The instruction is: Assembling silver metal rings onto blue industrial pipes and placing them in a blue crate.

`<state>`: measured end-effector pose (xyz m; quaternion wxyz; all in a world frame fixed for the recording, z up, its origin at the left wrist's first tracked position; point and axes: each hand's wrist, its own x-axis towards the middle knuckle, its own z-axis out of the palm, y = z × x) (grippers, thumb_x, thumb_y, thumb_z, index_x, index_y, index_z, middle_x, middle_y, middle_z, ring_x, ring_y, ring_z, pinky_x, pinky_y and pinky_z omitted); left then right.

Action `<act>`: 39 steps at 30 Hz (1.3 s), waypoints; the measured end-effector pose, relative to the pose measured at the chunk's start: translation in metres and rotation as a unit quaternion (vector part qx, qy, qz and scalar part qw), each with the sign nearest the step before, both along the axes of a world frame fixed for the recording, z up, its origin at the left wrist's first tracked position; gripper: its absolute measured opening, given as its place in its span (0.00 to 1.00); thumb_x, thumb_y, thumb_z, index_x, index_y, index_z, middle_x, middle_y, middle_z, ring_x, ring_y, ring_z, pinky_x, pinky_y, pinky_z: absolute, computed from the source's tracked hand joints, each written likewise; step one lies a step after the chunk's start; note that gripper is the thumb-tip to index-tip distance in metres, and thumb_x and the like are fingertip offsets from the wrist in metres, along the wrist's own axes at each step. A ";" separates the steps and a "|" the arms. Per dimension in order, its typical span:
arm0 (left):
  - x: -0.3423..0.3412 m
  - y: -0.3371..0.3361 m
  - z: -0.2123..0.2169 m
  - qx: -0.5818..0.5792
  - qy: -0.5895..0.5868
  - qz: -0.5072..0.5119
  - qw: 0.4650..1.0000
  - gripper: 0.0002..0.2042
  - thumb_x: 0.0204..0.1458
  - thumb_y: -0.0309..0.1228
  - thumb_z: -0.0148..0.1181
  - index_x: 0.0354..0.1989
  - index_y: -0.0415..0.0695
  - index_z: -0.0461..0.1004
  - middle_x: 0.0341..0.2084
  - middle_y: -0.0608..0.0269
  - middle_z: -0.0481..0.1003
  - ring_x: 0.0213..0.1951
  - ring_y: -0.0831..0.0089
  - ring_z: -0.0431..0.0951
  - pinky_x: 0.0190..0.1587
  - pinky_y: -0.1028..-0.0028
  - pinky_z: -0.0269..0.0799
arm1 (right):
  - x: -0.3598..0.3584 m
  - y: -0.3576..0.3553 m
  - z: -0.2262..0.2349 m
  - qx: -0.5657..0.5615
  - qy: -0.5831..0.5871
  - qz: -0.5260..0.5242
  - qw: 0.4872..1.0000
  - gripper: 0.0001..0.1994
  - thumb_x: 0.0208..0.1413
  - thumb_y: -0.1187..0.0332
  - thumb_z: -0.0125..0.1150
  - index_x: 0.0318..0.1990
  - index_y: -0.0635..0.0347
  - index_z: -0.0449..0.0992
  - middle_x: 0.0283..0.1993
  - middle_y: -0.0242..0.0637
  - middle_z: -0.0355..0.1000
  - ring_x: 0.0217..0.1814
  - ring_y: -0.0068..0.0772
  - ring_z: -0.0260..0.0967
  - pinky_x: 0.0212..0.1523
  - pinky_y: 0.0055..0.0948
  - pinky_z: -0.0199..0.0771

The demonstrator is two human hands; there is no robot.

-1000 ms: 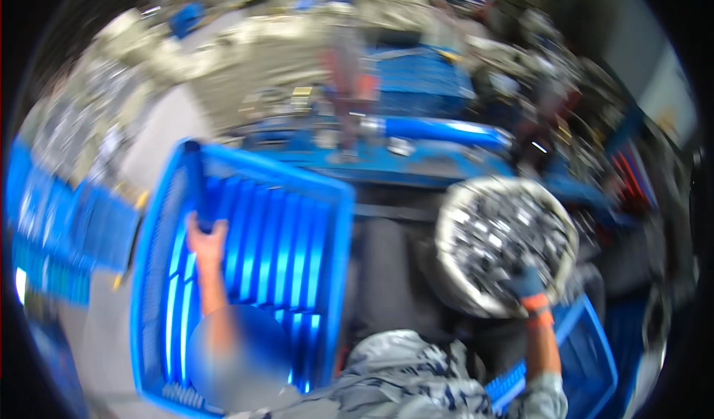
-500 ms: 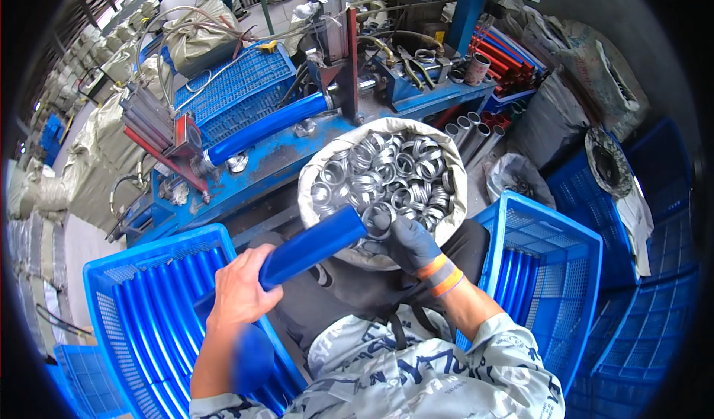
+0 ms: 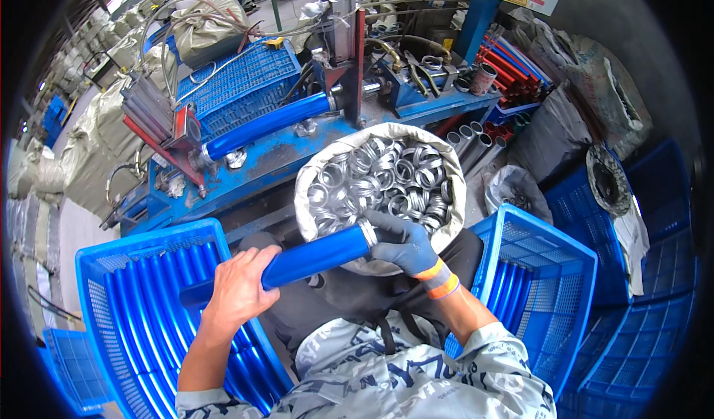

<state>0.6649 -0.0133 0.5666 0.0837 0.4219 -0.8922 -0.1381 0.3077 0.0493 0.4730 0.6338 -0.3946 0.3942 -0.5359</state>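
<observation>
My bare left hand is closed round a shiny blue tube, which slants up to the right across my lap. At the tube's far right end sits a silver metal ring. My right hand, in a grey glove with an orange-striped cuff, grips that ring at the tube's mouth; the fingertips are partly hidden behind it. Just beyond both hands stands a white sack full of loose silver rings.
Blue crates holding blue tubes stand at my left and right. Ahead, a blue workbench carries a machine with another blue tube mounted across it. Red and blue tubes lie at the far right, near metal pipes.
My right hand has brought the ring from just beyond the tube onto its end. The tube's right end is slightly lower, and the whole view has shifted a little.
</observation>
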 end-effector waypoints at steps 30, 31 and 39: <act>-0.043 0.023 -0.090 0.331 0.782 0.231 0.476 0.28 0.69 0.51 0.68 0.67 0.43 0.73 0.60 0.53 0.82 0.57 0.58 0.86 0.59 0.56 0.88 | -0.017 -0.007 -0.039 -0.032 -0.164 -0.041 0.985 0.25 0.68 0.56 0.75 0.63 0.66 0.80 0.59 0.39 0.82 0.63 0.37 0.82 0.63 0.41 0.85; -0.044 0.024 -0.091 0.319 0.777 0.236 0.488 0.28 0.69 0.51 0.68 0.67 0.44 0.73 0.59 0.52 0.82 0.57 0.58 0.87 0.59 0.55 0.88 | -0.016 -0.006 -0.036 -0.026 -0.140 -0.054 0.988 0.25 0.65 0.62 0.77 0.64 0.66 0.78 0.61 0.40 0.82 0.63 0.36 0.81 0.64 0.41 0.85; -0.050 0.024 -0.082 0.289 0.803 0.231 0.467 0.30 0.69 0.51 0.68 0.69 0.43 0.71 0.62 0.50 0.80 0.59 0.57 0.86 0.59 0.56 0.88 | -0.012 -0.012 0.000 -0.072 0.000 -0.098 0.993 0.42 0.54 0.81 0.81 0.76 0.69 0.66 0.75 0.44 0.72 0.73 0.36 0.74 0.74 0.39 0.76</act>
